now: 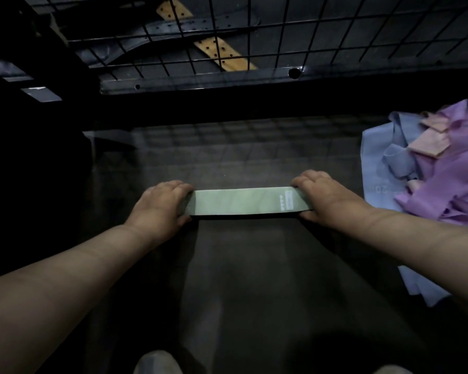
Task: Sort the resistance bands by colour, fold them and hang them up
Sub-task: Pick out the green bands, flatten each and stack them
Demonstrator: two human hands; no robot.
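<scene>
We look down on a dark, dimly lit bench (pixel 241 279), with a black wire grid rack (pixel 281 36) beyond its far edge and a loose heap of purple, pale blue and pink resistance bands (pixel 430 184) at its right side. At the middle, well apart from the heap, a flat pale green resistance band (pixel 243 201) runs left to right. The left hand (pixel 160 203) grips its left end and the right hand (pixel 324 195) its right end, equally near, so we judge a fold would bring one end across to the other.
</scene>
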